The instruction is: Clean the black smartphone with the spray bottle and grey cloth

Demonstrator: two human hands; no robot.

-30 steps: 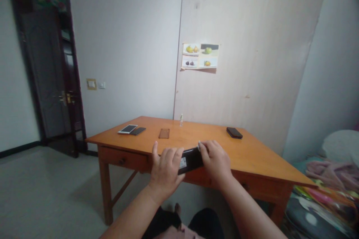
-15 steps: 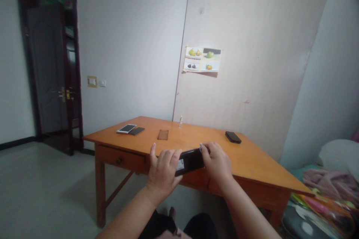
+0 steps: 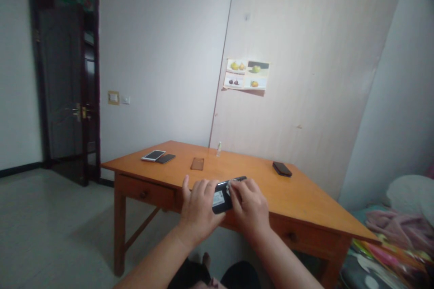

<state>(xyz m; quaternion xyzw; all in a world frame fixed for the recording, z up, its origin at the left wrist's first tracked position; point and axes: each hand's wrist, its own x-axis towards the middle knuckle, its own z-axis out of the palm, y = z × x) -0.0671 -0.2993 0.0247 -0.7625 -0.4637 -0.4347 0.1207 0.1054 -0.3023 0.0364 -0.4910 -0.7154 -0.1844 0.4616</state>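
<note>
My left hand is closed around the left end of a black phone, thumb held up and away. The phone is tilted, its back toward me, with a white label at the left. Pinched in the fingers of my right hand is a small crumpled white tissue, pressed against the phone's back near the middle. Part of the phone's right end is hidden behind my right hand. Both hands are in the air over the near edge of the wooden table.
On the table lie a white-framed tablet, a dark phone, a brown translucent phone case and a dark wallet-like case. A small clear bottle stands at the back. Folded cloth and colourful items are at right.
My right hand has slid left along the phone with the tissue, from its right end to the middle. My left hand keeps its hold. The view has shifted slightly.
</note>
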